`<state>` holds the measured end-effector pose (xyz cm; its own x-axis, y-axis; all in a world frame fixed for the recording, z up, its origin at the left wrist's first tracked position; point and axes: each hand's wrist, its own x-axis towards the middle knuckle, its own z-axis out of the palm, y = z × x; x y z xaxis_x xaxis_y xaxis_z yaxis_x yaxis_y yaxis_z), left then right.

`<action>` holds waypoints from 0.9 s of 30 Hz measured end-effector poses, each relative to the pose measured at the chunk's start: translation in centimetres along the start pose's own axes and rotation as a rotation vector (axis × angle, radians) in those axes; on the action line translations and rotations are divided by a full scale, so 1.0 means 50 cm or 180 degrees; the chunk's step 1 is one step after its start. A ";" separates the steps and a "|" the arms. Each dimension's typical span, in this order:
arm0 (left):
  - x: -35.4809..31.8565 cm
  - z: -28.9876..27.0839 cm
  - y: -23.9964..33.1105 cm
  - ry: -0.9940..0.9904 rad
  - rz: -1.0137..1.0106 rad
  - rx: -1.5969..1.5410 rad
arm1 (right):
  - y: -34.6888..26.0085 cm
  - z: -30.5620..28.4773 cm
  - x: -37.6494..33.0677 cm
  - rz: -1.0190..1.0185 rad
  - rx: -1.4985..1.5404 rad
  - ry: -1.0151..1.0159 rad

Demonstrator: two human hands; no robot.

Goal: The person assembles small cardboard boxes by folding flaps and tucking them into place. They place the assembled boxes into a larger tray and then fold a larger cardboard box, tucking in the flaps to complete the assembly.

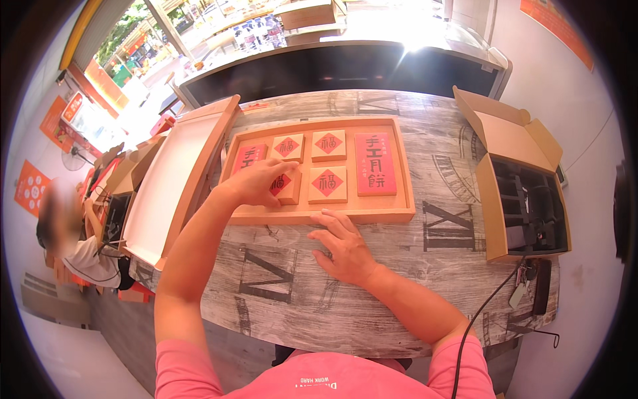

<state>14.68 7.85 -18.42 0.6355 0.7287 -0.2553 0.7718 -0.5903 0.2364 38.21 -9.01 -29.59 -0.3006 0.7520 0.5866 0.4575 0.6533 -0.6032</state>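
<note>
Open lid (171,183) crowds tray's (392,217) left edge; left hand (256,183) has its grip closed on the near-left small box (287,191) inside the tray, thumb near, fingers far. Right hand (344,251) empty, fingers loosely spread at the tray's near rim. Bare counter (399,279) in front and rightward, up to open carton (492,213) near right edge.

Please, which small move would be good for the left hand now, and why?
Perhaps the left hand should gently close on the front-left small box: it already arches over this box, while the right hand is near the front edge of the tray.
</note>
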 end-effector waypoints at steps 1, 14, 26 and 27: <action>0.003 0.002 0.002 -0.0022 0.0019 0.0091 | 0.000 0.000 0.000 0.0000 0.0005 0.0002; -0.024 0.049 -0.059 0.0625 0.0331 -0.0348 | 0.002 0.003 0.001 -0.0052 -0.0068 0.0013; -0.153 0.068 -0.152 0.1636 0.0031 -0.0542 | 0.004 0.002 -0.002 0.0070 -0.0160 0.0039; -0.180 0.077 -0.183 0.1760 -0.0185 -0.0491 | 0.002 0.002 -0.002 0.0108 -0.0204 0.0054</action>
<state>1.98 5.38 -21.91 0.4545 0.8561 0.2462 0.7666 -0.5167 0.3813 38.20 -9.01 -29.77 -0.2700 0.7717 0.5758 0.5200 0.6202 -0.5873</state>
